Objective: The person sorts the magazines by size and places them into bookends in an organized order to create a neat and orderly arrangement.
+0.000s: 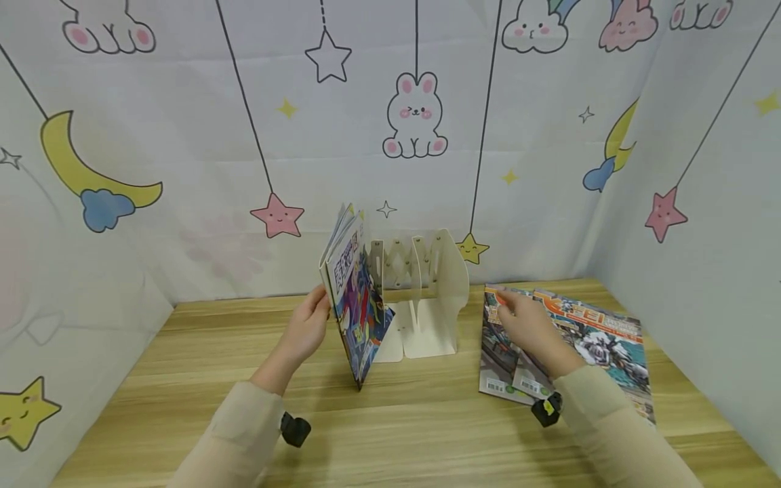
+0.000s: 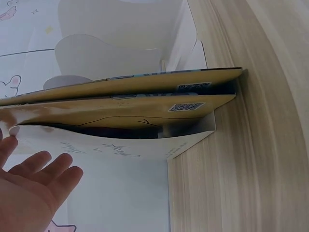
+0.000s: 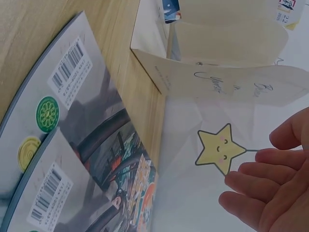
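Note:
Colourful magazines (image 1: pixel 354 291) stand upright in the left part of a cream expanding book rack (image 1: pixel 453 285). My left hand (image 1: pixel 309 320) is at their left side, fingertips at the edge of the rack's white end panel (image 2: pixel 111 142). In the left wrist view its fingers (image 2: pixel 67 181) are loosely extended beside that panel. Over the magazines lying on the right (image 1: pixel 601 346) is my right hand (image 1: pixel 527 325). The right wrist view shows that hand's fingers (image 3: pixel 256 186) relaxed, holding nothing, near the rack's right end panel (image 3: pixel 231 79).
The rack stands on a wooden table (image 1: pixel 427 420), close to a white cloth backdrop (image 1: pixel 201 156) printed with stars and rabbits. Its right compartments hold no magazines. The lying magazines overlap, with barcodes (image 3: pixel 70 72) at their near edges. Small black cameras (image 1: pixel 295 430) sit on both wrists.

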